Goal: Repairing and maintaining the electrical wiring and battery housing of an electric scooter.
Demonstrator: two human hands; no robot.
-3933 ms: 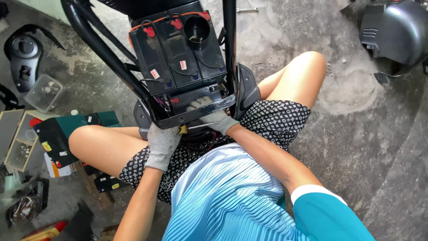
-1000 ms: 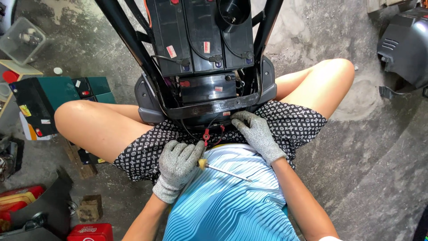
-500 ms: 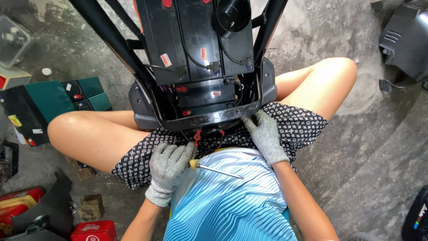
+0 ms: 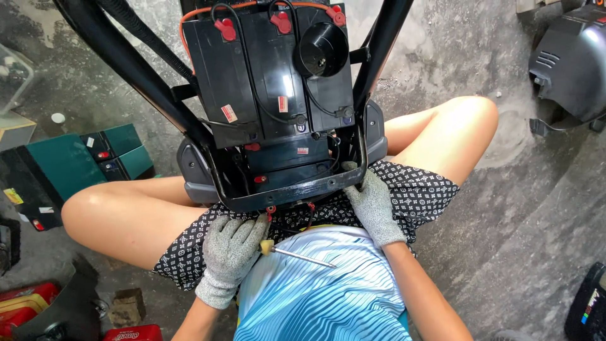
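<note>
I sit on the ground with a black tubular frame [image 4: 297, 192] between my knees. It carries black batteries [image 4: 265, 76] with red terminal caps and black wires. My left hand [image 4: 230, 252], in a grey knit glove, grips a screwdriver [image 4: 297, 254] with a yellow handle; its metal shaft lies across my blue striped shirt, pointing right. My right hand [image 4: 369, 202], also gloved, rests on the lower right corner of the frame's bracket. Small red connectors [image 4: 271, 210] hang just under the bracket between my hands.
Green and black battery boxes [image 4: 69, 164] lie on the concrete at left. A dark plastic body cover [image 4: 571, 60] sits at top right. Red cases [image 4: 28, 306] and a small block [image 4: 126, 306] are at bottom left. A clear plastic tub [image 4: 12, 76] is at the far left.
The view has shifted down so more of the batteries shows. My right hand slid up onto the bracket's right corner. My left hand keeps the screwdriver in about the same place.
</note>
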